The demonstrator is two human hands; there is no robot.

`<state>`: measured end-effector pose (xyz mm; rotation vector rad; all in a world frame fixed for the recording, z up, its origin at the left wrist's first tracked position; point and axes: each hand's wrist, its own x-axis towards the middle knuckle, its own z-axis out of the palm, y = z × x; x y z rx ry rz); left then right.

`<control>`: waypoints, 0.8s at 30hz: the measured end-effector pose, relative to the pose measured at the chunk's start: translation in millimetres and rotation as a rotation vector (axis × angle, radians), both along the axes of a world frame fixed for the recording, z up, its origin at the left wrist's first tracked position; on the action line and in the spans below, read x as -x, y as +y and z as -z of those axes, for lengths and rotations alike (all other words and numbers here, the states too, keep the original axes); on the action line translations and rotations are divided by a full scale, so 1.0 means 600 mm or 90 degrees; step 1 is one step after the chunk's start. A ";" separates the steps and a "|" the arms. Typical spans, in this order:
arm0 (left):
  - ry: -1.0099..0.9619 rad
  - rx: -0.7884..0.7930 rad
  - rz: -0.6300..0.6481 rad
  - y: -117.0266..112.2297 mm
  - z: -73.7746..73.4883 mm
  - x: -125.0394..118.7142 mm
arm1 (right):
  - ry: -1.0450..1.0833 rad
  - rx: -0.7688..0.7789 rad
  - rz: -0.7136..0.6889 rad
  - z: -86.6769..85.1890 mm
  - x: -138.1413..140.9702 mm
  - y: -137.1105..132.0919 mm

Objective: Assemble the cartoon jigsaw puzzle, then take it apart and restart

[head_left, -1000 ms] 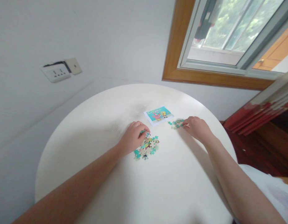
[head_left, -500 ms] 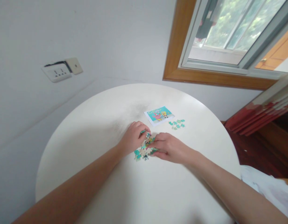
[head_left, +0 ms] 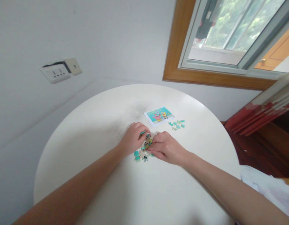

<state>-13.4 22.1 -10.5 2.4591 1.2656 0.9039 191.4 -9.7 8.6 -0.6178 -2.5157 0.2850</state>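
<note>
A heap of small jigsaw pieces (head_left: 142,152), teal and beige, lies near the middle of a round white table (head_left: 92,131). My left hand (head_left: 133,137) rests on the heap's left side, fingers curled and pinching a teal piece. My right hand (head_left: 167,147) lies over the heap's right side, its fingers bent down and pressed onto the pieces; whether they grip one is hidden. A small cluster of teal pieces (head_left: 177,124) lies apart at the right. Behind it sits a cartoon picture card (head_left: 159,115).
A white wall with a power socket (head_left: 55,72) stands behind the table at the left. A wood-framed window (head_left: 219,43) is at the back right. Red and white fabric (head_left: 259,112) and a dark floor lie beyond the table's right edge.
My right hand left the small teal cluster at the right and moved left onto the heap, settling beside my left hand. My left hand stayed where it was.
</note>
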 end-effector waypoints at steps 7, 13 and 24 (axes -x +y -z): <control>0.002 0.009 0.004 0.000 0.000 0.001 | 0.077 0.108 0.236 -0.031 -0.064 0.048; -0.008 0.017 0.003 0.000 -0.001 0.001 | -0.191 0.278 0.449 -0.059 -0.150 0.076; 0.000 0.015 0.004 0.002 0.002 0.002 | -0.321 0.247 0.595 -0.048 -0.187 0.085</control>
